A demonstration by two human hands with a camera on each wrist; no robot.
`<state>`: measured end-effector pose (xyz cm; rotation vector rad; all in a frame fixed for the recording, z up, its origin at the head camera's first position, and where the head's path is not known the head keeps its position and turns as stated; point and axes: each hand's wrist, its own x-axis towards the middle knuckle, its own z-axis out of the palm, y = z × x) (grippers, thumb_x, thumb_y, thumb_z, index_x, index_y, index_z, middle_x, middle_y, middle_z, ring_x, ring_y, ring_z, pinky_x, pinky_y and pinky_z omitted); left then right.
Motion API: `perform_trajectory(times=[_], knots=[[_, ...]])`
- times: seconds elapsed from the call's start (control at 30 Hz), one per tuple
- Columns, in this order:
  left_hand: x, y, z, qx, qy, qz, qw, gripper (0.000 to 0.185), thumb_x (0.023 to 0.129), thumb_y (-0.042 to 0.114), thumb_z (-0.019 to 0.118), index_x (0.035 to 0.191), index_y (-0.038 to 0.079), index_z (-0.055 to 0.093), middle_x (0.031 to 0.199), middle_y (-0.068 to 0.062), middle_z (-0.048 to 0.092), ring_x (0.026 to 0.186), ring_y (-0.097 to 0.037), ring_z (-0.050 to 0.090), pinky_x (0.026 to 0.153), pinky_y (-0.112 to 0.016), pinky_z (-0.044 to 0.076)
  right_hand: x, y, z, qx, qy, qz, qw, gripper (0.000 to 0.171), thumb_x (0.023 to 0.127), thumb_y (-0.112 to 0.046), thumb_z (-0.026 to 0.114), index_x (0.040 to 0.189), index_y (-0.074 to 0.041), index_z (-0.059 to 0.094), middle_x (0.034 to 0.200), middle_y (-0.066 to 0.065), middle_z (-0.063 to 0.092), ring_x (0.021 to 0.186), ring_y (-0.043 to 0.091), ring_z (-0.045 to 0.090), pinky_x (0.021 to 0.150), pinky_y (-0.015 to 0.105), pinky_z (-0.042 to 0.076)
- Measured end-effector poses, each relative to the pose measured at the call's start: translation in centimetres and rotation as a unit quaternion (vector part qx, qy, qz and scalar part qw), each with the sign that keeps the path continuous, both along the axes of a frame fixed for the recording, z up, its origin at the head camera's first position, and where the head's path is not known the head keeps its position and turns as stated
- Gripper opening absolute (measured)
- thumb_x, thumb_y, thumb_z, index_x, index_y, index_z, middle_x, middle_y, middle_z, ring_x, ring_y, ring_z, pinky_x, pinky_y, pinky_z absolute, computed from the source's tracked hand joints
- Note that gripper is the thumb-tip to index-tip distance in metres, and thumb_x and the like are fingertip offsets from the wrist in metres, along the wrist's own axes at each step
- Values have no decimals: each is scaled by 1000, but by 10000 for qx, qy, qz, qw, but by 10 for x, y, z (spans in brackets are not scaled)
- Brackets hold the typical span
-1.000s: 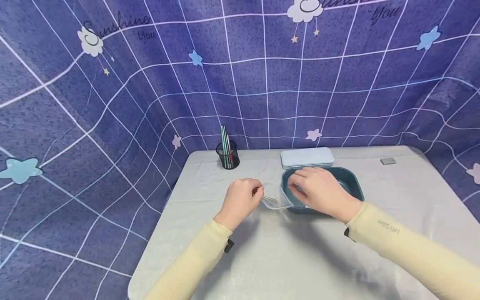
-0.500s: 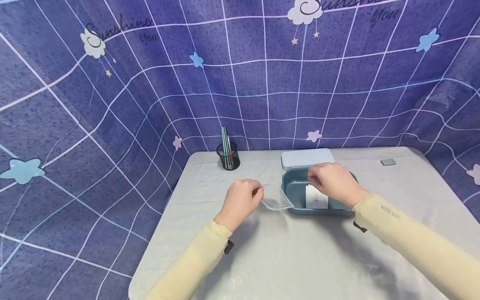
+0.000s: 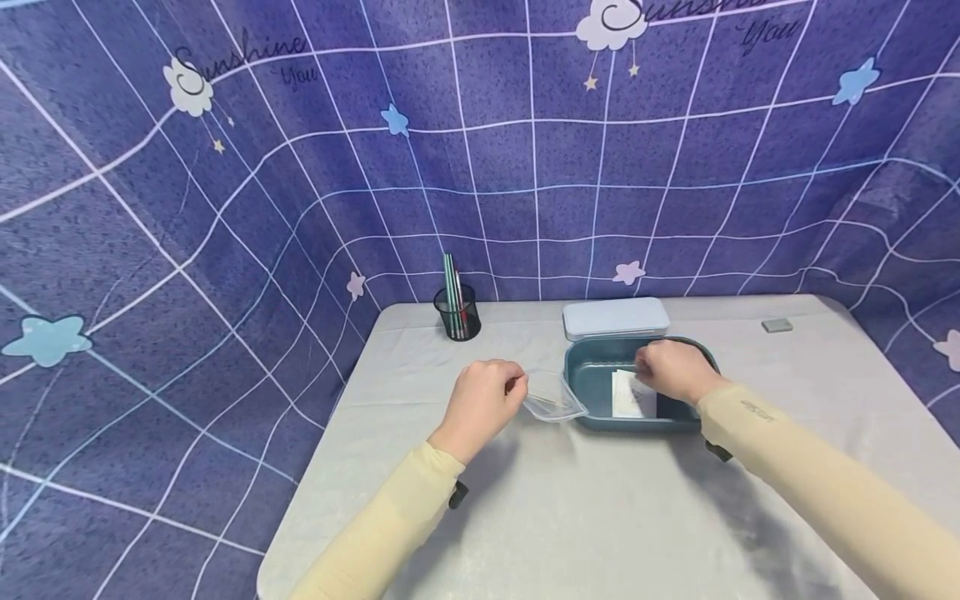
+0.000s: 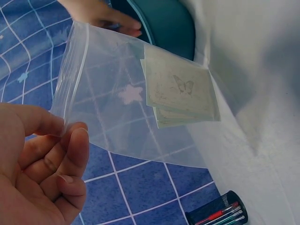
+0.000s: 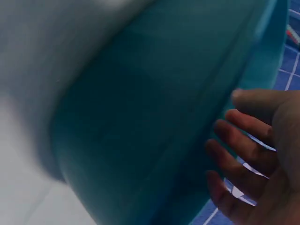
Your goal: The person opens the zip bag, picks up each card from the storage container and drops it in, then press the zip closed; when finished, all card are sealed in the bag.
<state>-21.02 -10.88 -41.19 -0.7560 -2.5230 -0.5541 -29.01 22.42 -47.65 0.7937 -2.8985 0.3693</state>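
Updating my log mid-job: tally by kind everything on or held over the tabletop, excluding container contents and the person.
Clear zip bag: 1
Teal bin: 1
Black mesh pencil cup: 1
Pale flat case: 1
Small gray block: 1
Total: 5

Arms (image 3: 817,479) extended forward; left hand (image 3: 482,402) in pinch grip; right hand (image 3: 678,371) loosely bent, fingers (image 5: 236,169) slightly spread

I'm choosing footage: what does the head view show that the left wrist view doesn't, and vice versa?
Only the head view: gray block, pale case behind the teal bin, white papers in that bin. Only the left wrist view: the butterfly print on cards in the clear bag. Both: the bin, mesh cup, the right hand, and the left hand pinching the bag.
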Motion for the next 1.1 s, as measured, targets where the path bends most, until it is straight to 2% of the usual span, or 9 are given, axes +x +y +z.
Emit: perform_trajectory(times=[0.1, 0.17, 0.27, 0.37, 0.43, 0.57, 0.7, 0.8, 1.1], knots=[[0, -1, -1, 13, 31, -8, 10000, 16, 90, 5, 70, 79, 13, 76, 68, 8, 64, 60, -7, 56, 61, -29, 48, -2, 0, -5, 249, -332, -43, 9991, 25, 86, -20, 84, 74, -11, 64, 70, 0, 59, 65, 21, 57, 65, 48, 52], [0, -1, -1, 11, 44, -12, 10000, 16, 90, 5, 70, 79, 14, 76, 69, 8, 65, 60, -7, 56, 61, -30, 49, -2, 1, -8, 436, -515, -95, 9977, 28, 85, -29, 86, 86, -5, 72, 80, 6, 67, 76, 28, 66, 73, 52, 56], [0, -1, -1, 2, 30, -15, 10000, 15, 90, 5, 70, 79, 13, 77, 69, 8, 65, 61, -8, 56, 62, -30, 49, -2, 1, -12, 640, -821, -177, 9944, 56, 82, -42, 87, 109, 6, 73, 101, 19, 71, 99, 41, 69, 86, 55, 55], [1, 0, -1, 8, -22, -21, 10000, 14, 91, 6, 70, 80, 13, 77, 70, 8, 66, 61, -8, 56, 62, -30, 49, -2, 0, -16, 647, -1083, -267, 9917, 75, 79, -49, 87, 120, 12, 68, 114, 27, 67, 108, 46, 65, 91, 57, 53], [1, 0, -1, 13, -50, -16, 10000, 15, 91, 6, 70, 80, 13, 77, 70, 8, 66, 61, -8, 56, 62, -29, 49, -2, -1, -18, 603, -1130, -298, 9913, 82, 76, -52, 89, 123, 12, 66, 118, 28, 64, 109, 47, 64, 91, 58, 53], [1, 0, -1, 21, -47, -22, 10000, 15, 91, 6, 70, 80, 13, 77, 70, 7, 66, 61, -8, 57, 62, -30, 49, -3, -1, -23, 682, -982, -290, 9924, 90, 69, -56, 92, 123, 12, 67, 115, 25, 62, 102, 44, 65, 87, 57, 54], [1, 1, -1, 22, -20, -38, 10000, 15, 91, 5, 70, 80, 13, 77, 70, 7, 67, 61, -7, 57, 62, -29, 49, -3, 0, -27, 751, -772, -254, 9939, 86, 65, -55, 95, 117, 10, 70, 105, 19, 61, 88, 35, 64, 78, 55, 57], [2, 0, -2, 34, 0, -24, 10000, 15, 90, 5, 70, 79, 13, 77, 70, 8, 66, 60, -7, 57, 62, -29, 49, -3, 0, -29, 730, -668, -230, 9948, 83, 64, -53, 96, 115, 8, 71, 103, 18, 61, 83, 33, 63, 74, 54, 57], [2, -1, -2, 49, -65, -6, 10000, 15, 91, 5, 69, 80, 13, 77, 71, 7, 66, 61, -7, 57, 62, -29, 49, -1, -1, -32, 623, -490, -370, 9962, 90, 63, -51, 97, 123, 9, 66, 108, 21, 67, 95, 38, 68, 81, 56, 56]])
